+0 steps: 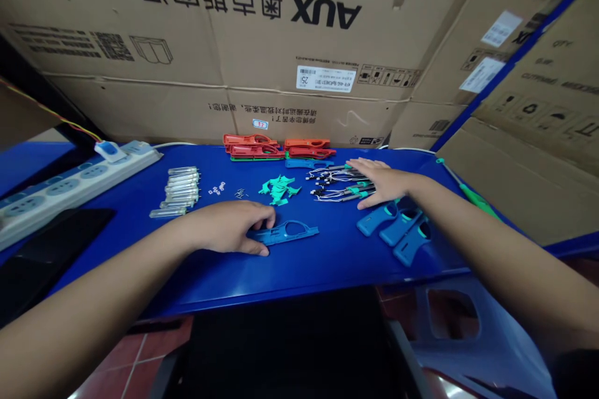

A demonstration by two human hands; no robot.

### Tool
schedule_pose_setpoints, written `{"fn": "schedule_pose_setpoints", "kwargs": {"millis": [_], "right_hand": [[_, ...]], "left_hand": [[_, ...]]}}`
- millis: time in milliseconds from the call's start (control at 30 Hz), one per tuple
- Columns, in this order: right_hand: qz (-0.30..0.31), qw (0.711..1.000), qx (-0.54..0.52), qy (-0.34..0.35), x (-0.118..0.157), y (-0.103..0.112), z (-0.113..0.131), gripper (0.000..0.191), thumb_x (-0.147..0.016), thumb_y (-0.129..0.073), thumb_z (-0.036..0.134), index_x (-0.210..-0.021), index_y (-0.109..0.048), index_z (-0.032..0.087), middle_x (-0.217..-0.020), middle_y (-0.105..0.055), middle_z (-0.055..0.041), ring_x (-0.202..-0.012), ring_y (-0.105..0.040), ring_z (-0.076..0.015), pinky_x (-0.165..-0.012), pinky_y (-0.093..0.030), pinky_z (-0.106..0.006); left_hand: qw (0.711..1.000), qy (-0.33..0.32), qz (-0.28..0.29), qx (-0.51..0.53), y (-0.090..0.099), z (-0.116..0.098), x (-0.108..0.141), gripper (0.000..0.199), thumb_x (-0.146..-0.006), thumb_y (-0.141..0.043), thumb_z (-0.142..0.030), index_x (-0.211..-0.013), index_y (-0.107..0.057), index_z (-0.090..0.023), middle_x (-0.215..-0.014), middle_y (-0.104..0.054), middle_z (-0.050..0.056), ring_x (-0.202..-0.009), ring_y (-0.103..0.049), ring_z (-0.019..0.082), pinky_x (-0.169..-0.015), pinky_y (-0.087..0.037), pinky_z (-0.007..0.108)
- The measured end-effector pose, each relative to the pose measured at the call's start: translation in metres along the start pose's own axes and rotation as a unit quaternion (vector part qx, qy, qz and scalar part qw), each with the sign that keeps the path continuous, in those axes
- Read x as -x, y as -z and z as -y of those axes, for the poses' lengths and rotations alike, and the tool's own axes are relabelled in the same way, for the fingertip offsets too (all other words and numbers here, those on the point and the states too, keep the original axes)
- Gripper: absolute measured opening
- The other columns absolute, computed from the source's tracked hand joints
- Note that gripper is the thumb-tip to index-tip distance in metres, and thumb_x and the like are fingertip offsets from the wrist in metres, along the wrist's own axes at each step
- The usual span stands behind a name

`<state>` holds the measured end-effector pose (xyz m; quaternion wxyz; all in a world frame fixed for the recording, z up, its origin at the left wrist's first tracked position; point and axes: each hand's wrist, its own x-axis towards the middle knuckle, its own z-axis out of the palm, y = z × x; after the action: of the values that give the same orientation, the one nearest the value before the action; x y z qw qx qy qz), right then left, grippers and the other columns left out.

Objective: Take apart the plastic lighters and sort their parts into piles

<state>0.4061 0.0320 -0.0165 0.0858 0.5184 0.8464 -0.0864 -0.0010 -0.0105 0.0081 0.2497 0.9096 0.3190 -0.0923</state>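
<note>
My left hand [234, 227] pinches one end of a blue plastic shell half [292, 233] with an oval opening, low over or on the blue table. My right hand [381, 182] lies with its fingers spread over a bunch of grey rods with white wires [344, 193]; whether it presses on them I cannot tell. Just below that hand are several blue handle-shaped shells [377, 218] with green edging. Small green plastic pieces [279, 188] form a pile between my hands. Left of the pile lie tiny screws or pins [241, 193] and small white pieces [216, 189].
Clear tubes [180, 190] lie in a row at the left, near a white power strip [75, 183] and a black flat object [56, 255]. Red shells [255, 150] and orange shells [306, 146] line the back before a cardboard wall [253, 74]. A green-handled screwdriver [472, 194] is far right.
</note>
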Motion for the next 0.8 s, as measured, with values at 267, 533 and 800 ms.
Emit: {"fn": "schedule_pose_setpoints", "kwargs": {"millis": [267,533,800], "right_hand": [[0.066,0.998,0.023,0.007,-0.025,0.029,0.011,0.104,-0.064,-0.077,0.042,-0.156,-0.034,0.025,-0.161,-0.034,-0.0129,-0.141,-0.041,-0.0426,-0.114,-0.037,-0.059],[0.048,0.997,0.04,0.035,0.003,0.028,0.005,0.084,-0.071,-0.068,0.043,-0.148,-0.044,0.02,-0.151,-0.048,-0.0143,-0.127,-0.054,-0.0399,-0.108,-0.041,-0.057],[-0.04,0.997,-0.018,0.064,0.054,0.036,-0.016,0.049,-0.086,-0.054,0.047,-0.122,-0.065,0.016,-0.122,-0.064,-0.0161,-0.11,-0.061,-0.0294,-0.096,-0.048,-0.044]], "left_hand": [[1.0,-0.006,0.003,0.009,0.001,0.001,0.001,0.036,-0.08,-0.071,-0.047,-0.103,-0.059,-0.021,-0.093,-0.06,0.003,-0.08,-0.055,0.019,-0.067,-0.038,0.028],[1.0,-0.018,-0.005,-0.001,-0.002,0.004,0.0,0.037,-0.081,-0.071,-0.047,-0.106,-0.06,-0.022,-0.096,-0.063,0.003,-0.081,-0.057,0.019,-0.066,-0.038,0.028],[0.999,-0.029,-0.043,-0.014,-0.007,0.003,-0.007,0.037,-0.083,-0.068,-0.048,-0.109,-0.062,-0.022,-0.098,-0.064,0.003,-0.085,-0.059,0.02,-0.069,-0.041,0.029]]}}
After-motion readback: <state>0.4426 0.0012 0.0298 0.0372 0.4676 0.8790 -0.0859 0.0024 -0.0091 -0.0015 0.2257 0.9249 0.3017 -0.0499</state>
